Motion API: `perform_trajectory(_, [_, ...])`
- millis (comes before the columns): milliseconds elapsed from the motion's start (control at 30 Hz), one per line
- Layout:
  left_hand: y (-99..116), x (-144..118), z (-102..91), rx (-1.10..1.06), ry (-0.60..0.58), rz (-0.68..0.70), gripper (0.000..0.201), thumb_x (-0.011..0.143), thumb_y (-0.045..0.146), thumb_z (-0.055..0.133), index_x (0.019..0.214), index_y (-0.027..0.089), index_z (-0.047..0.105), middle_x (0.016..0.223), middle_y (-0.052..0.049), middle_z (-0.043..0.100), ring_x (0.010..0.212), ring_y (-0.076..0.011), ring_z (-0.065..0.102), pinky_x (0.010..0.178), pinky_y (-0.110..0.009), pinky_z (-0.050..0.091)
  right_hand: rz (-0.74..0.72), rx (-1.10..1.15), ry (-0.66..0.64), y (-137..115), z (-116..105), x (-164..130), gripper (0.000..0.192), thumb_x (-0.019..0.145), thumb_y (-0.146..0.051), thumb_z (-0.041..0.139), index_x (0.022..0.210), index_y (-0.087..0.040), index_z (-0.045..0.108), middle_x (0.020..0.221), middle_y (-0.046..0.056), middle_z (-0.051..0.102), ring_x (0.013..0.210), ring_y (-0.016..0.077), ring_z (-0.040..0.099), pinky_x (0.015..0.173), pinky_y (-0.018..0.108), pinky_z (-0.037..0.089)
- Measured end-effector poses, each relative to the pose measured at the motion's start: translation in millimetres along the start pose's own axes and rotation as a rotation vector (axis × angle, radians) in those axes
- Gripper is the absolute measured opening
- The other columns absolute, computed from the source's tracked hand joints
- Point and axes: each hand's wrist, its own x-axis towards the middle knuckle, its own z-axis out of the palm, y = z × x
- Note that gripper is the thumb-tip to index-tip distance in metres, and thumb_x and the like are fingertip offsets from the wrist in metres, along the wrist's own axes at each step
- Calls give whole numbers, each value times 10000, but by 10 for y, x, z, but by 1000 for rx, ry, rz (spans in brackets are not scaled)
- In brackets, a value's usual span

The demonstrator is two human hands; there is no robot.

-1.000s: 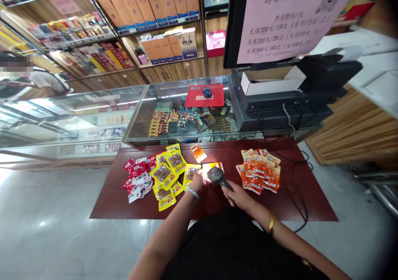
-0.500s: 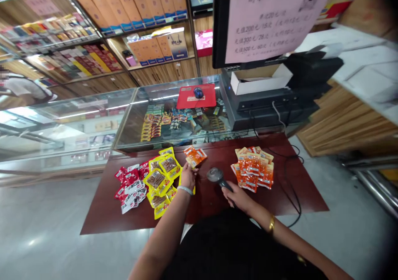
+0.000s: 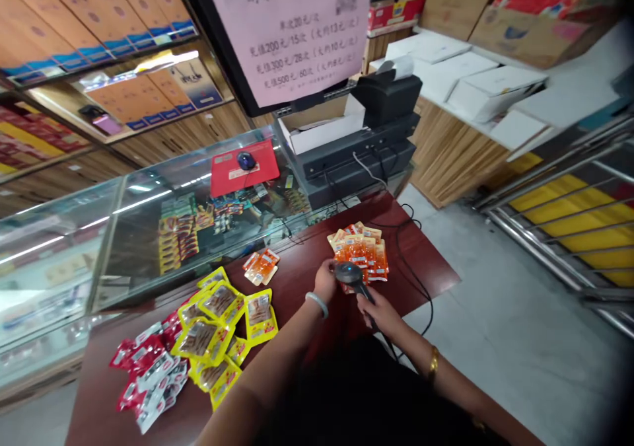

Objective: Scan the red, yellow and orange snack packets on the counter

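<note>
While the right hand (image 3: 380, 311) is closed around the handle of the barcode scanner (image 3: 352, 278), the scanner head sits just above the near edge of the orange packet pile (image 3: 360, 250). The left hand (image 3: 327, 279) rests at the near left edge of that pile, fingers curled down onto a packet; whether it grips one cannot be told. This pile lies on the dark red table (image 3: 421, 267), toward its right end. Two loose orange packets (image 3: 261, 267) lie apart at the middle. Yellow packets (image 3: 218, 314) and red packets (image 3: 148, 367) lie at the left. A black cable (image 3: 421, 300) runs past the pile.
</note>
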Motion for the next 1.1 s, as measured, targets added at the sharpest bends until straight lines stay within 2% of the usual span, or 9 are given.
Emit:
perform_trajectory(100, [250,147,230,329,46,131,343,766,296,691,1061,145,601,1054,-121,657,967,-213,626,884,-316,458,-11,88,124,-4,-218,-58,550,705,-718,616,903,-219,498,582,-93,483,356,61,414,366,206,299])
perform_trajectory(233, [557,192,453,693,188,185,600,700,542,739,1100,138,548,1166,-177,577,1123,-305,556,963,-375,396,16,174,228,-58,-407,-150,596,657,-730,660,923,-222,495,572,-95,474,354,66,408,359,211,306])
perform_trajectory(367, [668,206,579,808,180,172,783,627,615,765,1184,143,482,1243,-204,539,1189,-350,508,976,-393,364,-1,196,264,-81,-472,-206,594,668,-716,668,949,-216,513,582,-89,488,361,68,425,365,211,312])
perform_trajectory(467, [634,247,571,767,141,144,874,630,535,796,1300,142,396,1238,-214,568,1176,-340,538,943,-377,376,-7,197,258,-77,-465,-206,600,669,-711,666,974,-215,523,587,-86,502,355,68,428,360,210,305])
perform_trajectory(533, [593,280,510,715,113,123,872,651,450,804,1338,139,366,1194,-212,613,1137,-326,579,910,-361,393,-10,191,236,-70,-448,-189,584,678,-710,653,963,-217,525,584,-88,497,350,65,424,356,206,299])
perform_trajectory(633, [536,323,357,649,88,68,761,652,390,811,1270,135,447,1141,-210,655,1074,-313,625,864,-341,420,-13,165,202,-50,-419,-146,559,689,-713,636,917,-217,515,576,-95,483,343,58,416,355,200,293])
perform_trajectory(767, [433,309,120,580,93,109,453,708,385,771,1057,161,589,1098,-174,683,1035,-276,645,858,-320,440,-26,126,163,-20,-367,-79,524,715,-709,624,850,-222,484,595,-88,494,354,57,419,363,204,291])
perform_trajectory(900, [196,171,-93,345,47,112,204,845,319,629,974,161,624,994,-130,714,887,-216,673,792,-300,475,-49,88,99,-64,-253,-17,508,734,-705,619,840,-225,490,603,-82,487,372,65,422,381,219,311])
perform_trajectory(1100, [-307,-90,-511,40,119,3,239,827,338,669,966,148,626,934,-97,727,828,-194,677,760,-283,507,-93,-8,-56,-220,152,119,459,765,-660,617,828,-220,500,618,-77,476,392,61,407,392,220,329])
